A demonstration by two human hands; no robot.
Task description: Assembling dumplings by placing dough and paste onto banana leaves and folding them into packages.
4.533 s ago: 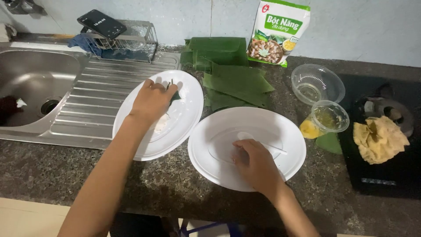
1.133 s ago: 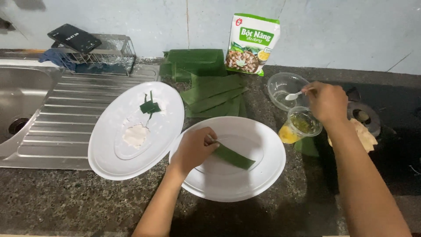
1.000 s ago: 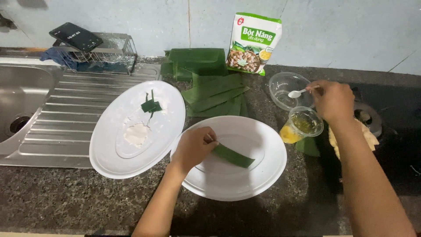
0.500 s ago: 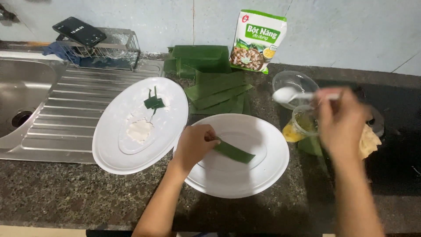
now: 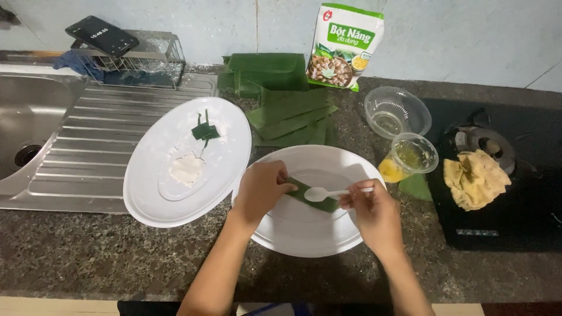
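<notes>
The left hand (image 5: 264, 188) rests on the near white plate (image 5: 304, 234), its fingers curled narrow and pressing down one end of a green leaf strip (image 5: 316, 199) that lies flat across the middle of that plate. The right hand (image 5: 374, 212) pinches the handle of a white plastic spoon (image 5: 328, 193) between thumb and fingertips; the spoon's bowl sits right over the leaf strip, between the two hands, and whether it touches the leaf cannot be told. Just left of the left hand, a second white oval plate (image 5: 146, 193) holds a patch of white dough (image 5: 186, 168) and a small folded piece of green leaf (image 5: 205, 131). Beyond both hands, a loose pile of cut green leaves (image 5: 290, 114) lies on the dark speckled bench (image 5: 76, 251), with a printed food packet (image 5: 344, 45) leaning on the wall behind it. Beyond the right hand stand a clear empty bowl (image 5: 397, 111) and, nearer, a small clear cup of yellowish oil (image 5: 410, 157). Further right of that hand, a crumpled yellow cloth (image 5: 475, 178) lies on a black stove (image 5: 515, 205). Far left of the left hand is a steel sink (image 5: 35, 111) with its ribbed drainer.
</notes>
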